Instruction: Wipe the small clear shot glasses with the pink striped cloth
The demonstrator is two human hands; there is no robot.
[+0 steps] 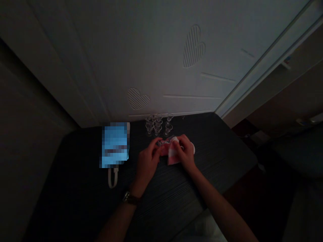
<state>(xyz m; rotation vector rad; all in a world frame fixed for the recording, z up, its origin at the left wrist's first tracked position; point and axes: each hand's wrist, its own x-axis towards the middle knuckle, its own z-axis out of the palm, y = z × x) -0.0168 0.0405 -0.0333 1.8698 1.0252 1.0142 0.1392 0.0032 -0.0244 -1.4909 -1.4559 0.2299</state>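
Observation:
My left hand [148, 160] is closed around a small clear glass [159, 143], its shape partly hidden by fingers and cloth. A red and white cloth [173, 155] is gripped in my right hand [186, 153] and lies against the glass, one corner hanging down. Just beyond my hands, several small stemmed glasses [157, 127] stand upright in a group near the wall. Something white and rounded [194, 148] shows beside my right hand; its kind is unclear in the dim light.
The dark wood-grained table [166, 195] meets a pale panel with raised hearts [194, 47] at the back. To the left, a lit, blurred-out screen [114, 144] stands with a white cable loop [112, 178] below it. The table's right edge drops toward the dark floor.

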